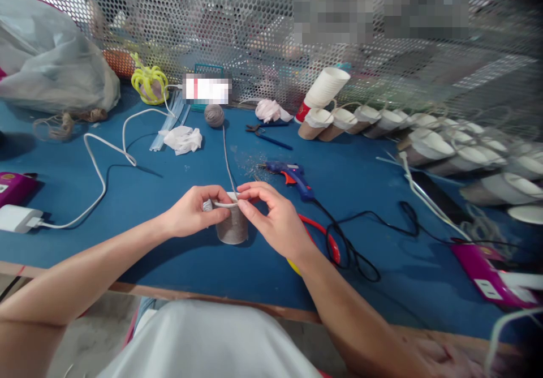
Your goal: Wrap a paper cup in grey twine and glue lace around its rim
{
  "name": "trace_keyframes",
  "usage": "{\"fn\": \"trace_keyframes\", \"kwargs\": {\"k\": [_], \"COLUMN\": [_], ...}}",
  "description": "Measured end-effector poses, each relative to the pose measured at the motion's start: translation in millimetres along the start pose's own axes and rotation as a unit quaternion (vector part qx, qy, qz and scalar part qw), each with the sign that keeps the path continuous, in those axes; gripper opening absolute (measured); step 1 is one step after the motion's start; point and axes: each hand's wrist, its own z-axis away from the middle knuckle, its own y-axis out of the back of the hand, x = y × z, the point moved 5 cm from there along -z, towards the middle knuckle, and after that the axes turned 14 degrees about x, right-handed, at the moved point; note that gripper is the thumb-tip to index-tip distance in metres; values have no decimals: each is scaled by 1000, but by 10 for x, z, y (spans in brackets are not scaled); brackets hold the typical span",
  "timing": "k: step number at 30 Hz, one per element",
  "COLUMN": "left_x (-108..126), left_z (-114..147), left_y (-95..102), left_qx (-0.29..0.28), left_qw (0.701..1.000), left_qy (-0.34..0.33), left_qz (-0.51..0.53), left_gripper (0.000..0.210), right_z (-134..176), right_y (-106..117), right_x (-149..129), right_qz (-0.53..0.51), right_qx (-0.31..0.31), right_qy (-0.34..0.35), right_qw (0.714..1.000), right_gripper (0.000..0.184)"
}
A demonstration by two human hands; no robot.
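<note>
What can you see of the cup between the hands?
The cup is small, with a grey-brown outer wall that looks fibrous, perhaps wrapped in cord, and a pale rim and inside. It stands roughly upright near the front of the blue table, apparently resting on it. The left hand grips its rim at the left; the right hand has thumb and fingers at the rim's right side, where a grey cord arrives from a ball. Fingers hide part of the rim.

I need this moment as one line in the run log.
left hand: holding cup at rim | right hand: at cord by rim | cup: upright | cord: runs to yarn ball | glue gun: lying on table
</note>
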Motion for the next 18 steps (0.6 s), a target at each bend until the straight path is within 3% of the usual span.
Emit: {"fn": "trace_keyframes", "kwargs": {"k": [18], "left_x": [13], "left_z": [2], "left_y": [29], "left_qx": [-7], "left_qw": [1000], "left_qy": [-17], "left_qz": [-24], "left_gripper": [17], "right_z": [-15], "right_y": [13], "right_x": [8], "right_qz": [11], "right_qx": [-11], "right_qy": [10], "right_qw": [1000], "right_gripper": [6]}}
